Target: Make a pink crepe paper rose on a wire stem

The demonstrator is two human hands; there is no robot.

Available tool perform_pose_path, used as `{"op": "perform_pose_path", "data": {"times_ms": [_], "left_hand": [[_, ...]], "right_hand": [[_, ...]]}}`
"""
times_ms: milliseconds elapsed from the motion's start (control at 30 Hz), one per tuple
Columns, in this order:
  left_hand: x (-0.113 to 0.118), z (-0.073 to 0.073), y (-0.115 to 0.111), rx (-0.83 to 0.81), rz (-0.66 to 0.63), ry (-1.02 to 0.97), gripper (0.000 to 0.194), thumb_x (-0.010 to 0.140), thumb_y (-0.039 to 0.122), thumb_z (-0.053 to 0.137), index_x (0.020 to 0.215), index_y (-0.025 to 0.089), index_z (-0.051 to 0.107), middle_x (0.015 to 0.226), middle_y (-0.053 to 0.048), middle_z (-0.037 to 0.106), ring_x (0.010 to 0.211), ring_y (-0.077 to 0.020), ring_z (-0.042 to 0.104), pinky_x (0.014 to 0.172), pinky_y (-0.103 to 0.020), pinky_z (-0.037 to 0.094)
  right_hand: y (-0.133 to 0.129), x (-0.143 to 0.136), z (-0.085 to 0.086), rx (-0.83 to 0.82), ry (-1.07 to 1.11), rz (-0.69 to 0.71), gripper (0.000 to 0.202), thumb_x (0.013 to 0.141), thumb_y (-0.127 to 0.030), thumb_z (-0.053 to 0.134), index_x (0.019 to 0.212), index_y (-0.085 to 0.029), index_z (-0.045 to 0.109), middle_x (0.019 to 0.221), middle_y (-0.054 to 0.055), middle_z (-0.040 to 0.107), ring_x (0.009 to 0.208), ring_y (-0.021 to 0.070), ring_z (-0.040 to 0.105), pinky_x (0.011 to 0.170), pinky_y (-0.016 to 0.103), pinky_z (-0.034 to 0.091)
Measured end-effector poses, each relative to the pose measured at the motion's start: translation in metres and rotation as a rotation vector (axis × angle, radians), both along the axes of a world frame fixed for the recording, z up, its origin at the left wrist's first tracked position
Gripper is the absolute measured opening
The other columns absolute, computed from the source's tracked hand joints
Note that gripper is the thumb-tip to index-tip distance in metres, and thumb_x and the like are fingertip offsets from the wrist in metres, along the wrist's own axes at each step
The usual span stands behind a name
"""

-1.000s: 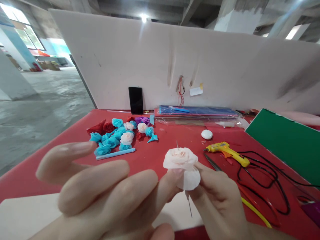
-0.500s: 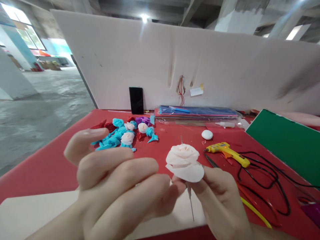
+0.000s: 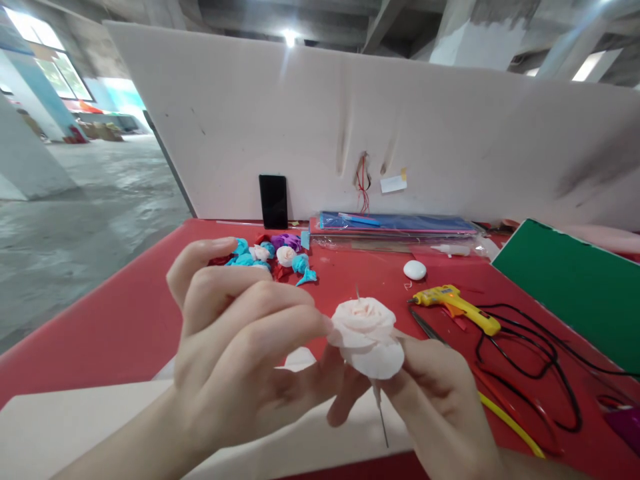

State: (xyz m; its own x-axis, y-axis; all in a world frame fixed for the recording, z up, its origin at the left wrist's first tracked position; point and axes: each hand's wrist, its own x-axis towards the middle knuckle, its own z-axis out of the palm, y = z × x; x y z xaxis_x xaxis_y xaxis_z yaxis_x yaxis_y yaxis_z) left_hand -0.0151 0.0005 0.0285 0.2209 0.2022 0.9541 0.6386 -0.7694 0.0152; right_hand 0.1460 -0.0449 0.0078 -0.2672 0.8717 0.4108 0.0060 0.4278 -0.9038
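Gripping the pale flower [image 3: 367, 337] by its four o'clock side with right fingers [image 3: 425, 363], above the counter [image 3: 355, 273], at five o'clock from mid-view. Touching its nine o'clock edge with curled left fingers [image 3: 283, 313]; cannot tell whether pinching.

A ceiling lamp [image 3: 290, 38] glares white, streaking faintly onto the white panel [image 3: 240, 120]. Daylight overexposes the window [image 3: 56, 75] at left; the concrete ceiling [image 3: 320, 13] is dim. Wide-angle stretching skews the edges, and the pale pink rose [image 3: 367, 327] looks slightly soft.
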Motion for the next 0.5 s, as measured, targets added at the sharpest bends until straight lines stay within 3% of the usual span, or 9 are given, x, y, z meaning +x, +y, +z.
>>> {"op": "perform_pose_path", "data": {"times_ms": [133, 300, 500], "left_hand": [[-0.0019, 0.0, 0.0002, 0.082, 0.002, 0.097, 0.02, 0.066, 0.021, 0.065, 0.072, 0.025, 0.047, 0.052, 0.007, 0.054, 0.061, -0.0149, 0.037, 0.091, -0.036, 0.033], [-0.002, 0.0001, -0.0011, 0.082, 0.003, 0.073, 0.022, 0.064, 0.019, 0.067, 0.071, 0.025, 0.047, 0.051, 0.008, 0.052, 0.06, -0.0142, 0.038, 0.091, -0.036, 0.034], [-0.002, 0.0033, -0.002, 0.043, -0.04, -0.005, 0.025, 0.057, 0.021, 0.074, 0.067, 0.024, 0.051, 0.052, 0.008, 0.054, 0.057, -0.0131, 0.042, 0.087, -0.037, 0.036]], "right_hand": [[-0.0008, 0.0006, 0.0028, 0.032, -0.04, -0.02, 0.037, 0.092, -0.025, 0.043, 0.069, -0.017, 0.072, 0.074, 0.004, 0.07, 0.073, 0.0128, 0.062, 0.068, 0.024, 0.048], [-0.0017, 0.0024, 0.0021, 0.027, -0.078, -0.024, 0.038, 0.093, -0.025, 0.041, 0.074, -0.016, 0.072, 0.072, 0.003, 0.071, 0.065, 0.0098, 0.061, 0.062, 0.02, 0.046], [-0.0049, 0.0014, 0.0056, 0.076, -0.133, -0.103, 0.034, 0.09, -0.021, 0.044, 0.069, -0.016, 0.071, 0.067, 0.003, 0.066, 0.068, 0.0115, 0.059, 0.064, 0.021, 0.046]]}}
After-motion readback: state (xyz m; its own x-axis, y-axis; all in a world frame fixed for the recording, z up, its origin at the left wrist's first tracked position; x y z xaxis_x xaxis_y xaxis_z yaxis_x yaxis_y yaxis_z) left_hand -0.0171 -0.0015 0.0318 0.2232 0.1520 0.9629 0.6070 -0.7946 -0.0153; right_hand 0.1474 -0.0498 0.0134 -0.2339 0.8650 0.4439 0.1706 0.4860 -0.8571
